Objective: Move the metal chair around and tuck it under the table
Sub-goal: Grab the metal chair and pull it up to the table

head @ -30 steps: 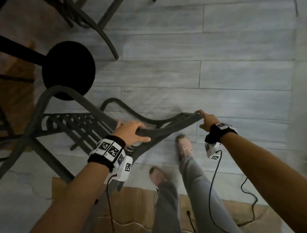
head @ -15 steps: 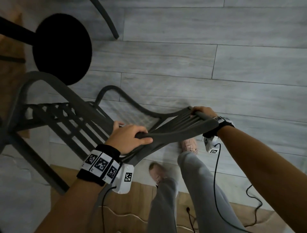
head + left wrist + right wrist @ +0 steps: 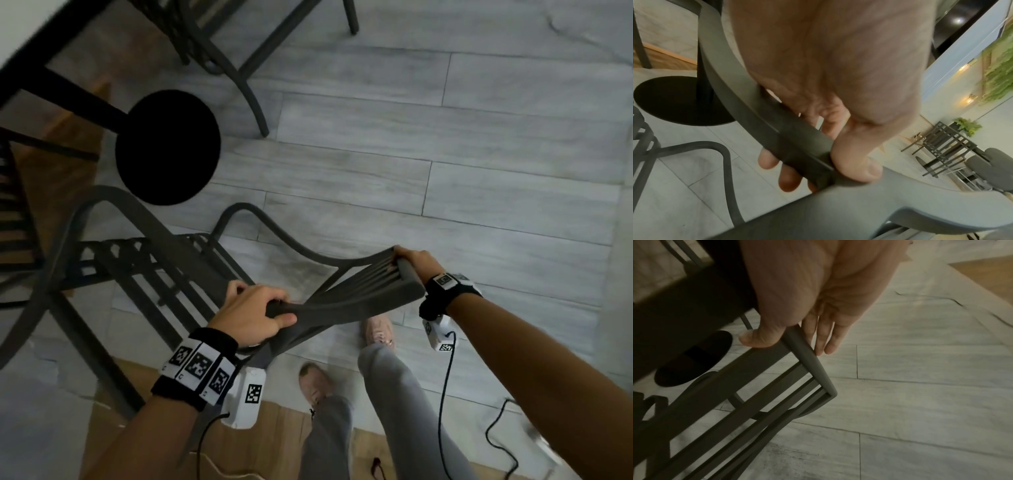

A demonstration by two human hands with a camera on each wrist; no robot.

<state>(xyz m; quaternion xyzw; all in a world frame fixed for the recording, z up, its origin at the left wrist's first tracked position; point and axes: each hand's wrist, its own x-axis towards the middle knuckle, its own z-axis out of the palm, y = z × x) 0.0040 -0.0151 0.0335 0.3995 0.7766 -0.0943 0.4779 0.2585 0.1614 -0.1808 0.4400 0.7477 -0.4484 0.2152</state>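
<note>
A dark grey metal chair [image 3: 346, 301] with a slatted back and curved armrests stands tilted in front of me. My left hand [image 3: 253, 313] grips the left end of its top rail [image 3: 797, 151], fingers below, thumb on top. My right hand [image 3: 412, 262] holds the right corner of the backrest [image 3: 807, 360], thumb on one side, fingers on the other. The table shows as a white top edge [image 3: 41, 37] at upper left, with a black post and a round black base [image 3: 168, 147] on the floor beyond the chair.
A second dark chair [image 3: 219, 44] stands at the top by the table, and another slatted seat [image 3: 13, 212] is at the far left. My legs and shoes [image 3: 378, 330] are just behind the chair. Cables [image 3: 445, 394] hang from my wrists. Grey plank floor [image 3: 479, 154] stretches to the right.
The view has swung, so the table edge and the second chair now show at the top. The chair's back has turned slightly while both hands kept their hold.
</note>
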